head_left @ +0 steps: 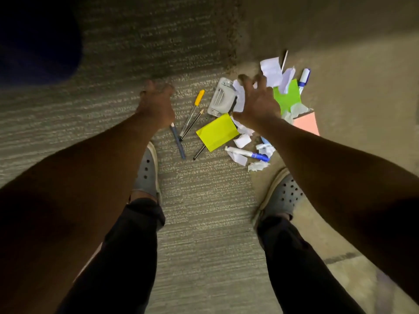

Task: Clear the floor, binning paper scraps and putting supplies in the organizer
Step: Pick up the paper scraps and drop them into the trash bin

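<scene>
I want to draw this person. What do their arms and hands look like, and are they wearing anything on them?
Both arms are bare as far as the picture shows, with no sleeves. The left hand and right hand wear no gloves. I can't see any watch, ring or bracelet, though the light is dim. Each hand has long, thin fingers.

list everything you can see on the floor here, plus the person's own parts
hole punch: 1, grey, centre
yellow-capped pen: 1, clear, left of punch
pencils: 2, dark, near yellow paper
blue pen: 1, below left hand
yellow paper: 1, centre
green paper: 1, right
pink paper: 1, far right
markers: 2, white-blue
paper scraps: several, white, scattered right
shoes: 2, grey
left hand: fingers curled, apparently empty
right hand: fingers spread over scraps
</scene>
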